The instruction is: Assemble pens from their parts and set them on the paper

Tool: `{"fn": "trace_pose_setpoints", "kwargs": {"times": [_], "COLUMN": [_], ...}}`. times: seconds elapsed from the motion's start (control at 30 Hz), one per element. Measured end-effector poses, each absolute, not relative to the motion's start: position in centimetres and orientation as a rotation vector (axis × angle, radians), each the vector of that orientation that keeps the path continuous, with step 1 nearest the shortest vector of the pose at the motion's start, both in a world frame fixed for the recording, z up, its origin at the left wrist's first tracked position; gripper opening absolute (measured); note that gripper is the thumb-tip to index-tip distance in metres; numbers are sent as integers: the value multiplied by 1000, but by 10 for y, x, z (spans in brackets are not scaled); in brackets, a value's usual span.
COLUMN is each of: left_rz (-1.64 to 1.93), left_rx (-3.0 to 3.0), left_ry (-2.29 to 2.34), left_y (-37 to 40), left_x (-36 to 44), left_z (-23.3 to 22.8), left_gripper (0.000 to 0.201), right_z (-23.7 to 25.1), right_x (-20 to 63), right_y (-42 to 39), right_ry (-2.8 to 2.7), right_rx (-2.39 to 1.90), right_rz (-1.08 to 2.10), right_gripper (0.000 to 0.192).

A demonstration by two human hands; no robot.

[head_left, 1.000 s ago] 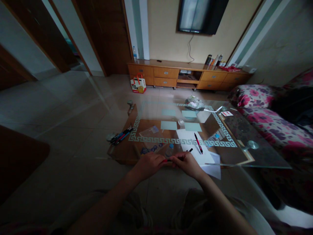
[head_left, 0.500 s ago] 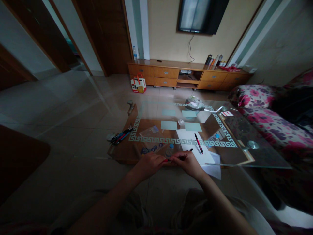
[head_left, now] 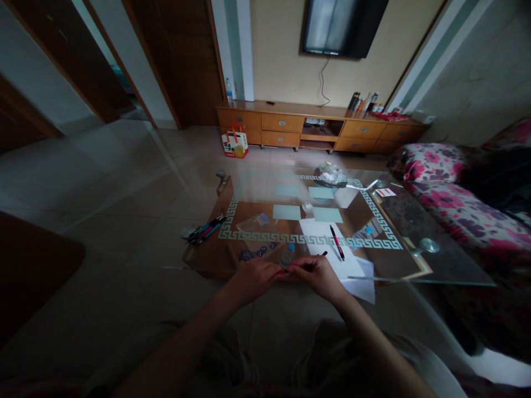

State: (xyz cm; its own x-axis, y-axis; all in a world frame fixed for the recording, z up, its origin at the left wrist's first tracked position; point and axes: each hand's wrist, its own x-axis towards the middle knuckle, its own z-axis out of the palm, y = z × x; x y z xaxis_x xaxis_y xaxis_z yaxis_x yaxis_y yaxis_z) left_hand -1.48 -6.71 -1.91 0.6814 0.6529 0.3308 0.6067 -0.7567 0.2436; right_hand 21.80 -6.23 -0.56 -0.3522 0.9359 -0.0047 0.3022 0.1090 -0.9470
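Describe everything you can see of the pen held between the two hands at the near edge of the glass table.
The pen is slim, mostly dark, with a red end showing between the fingertips. It lies almost level, its black tip pointing right and away over the white paper. The left hand pinches the red end; the right hand wraps the middle. It looks like plastic; dim light hides finer detail.
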Motion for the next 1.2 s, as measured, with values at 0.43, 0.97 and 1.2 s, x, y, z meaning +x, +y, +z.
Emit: {"fn": "trace_pose_setpoints", "kwargs": {"times": [0.43, 0.97, 1.2], "left_rz": [624, 666, 689], "left_rx": [2775, 2779, 2790], "left_ry": [1042, 1086, 1084], "left_y": [-67, -67, -67], "left_x": [-15, -13, -12], "left_z": [-18, -14, -12], "left_gripper": [22, 26, 24], "right_z": [-11, -19, -20], "right_x": [218, 220, 221], "right_y": [-62, -60, -59], "right_ry": [-1704, -1561, -1481], "right_rx": [-1203, -1123, -1027], "right_rz": [1275, 1288, 1395], "right_gripper": [22, 23, 28]}}
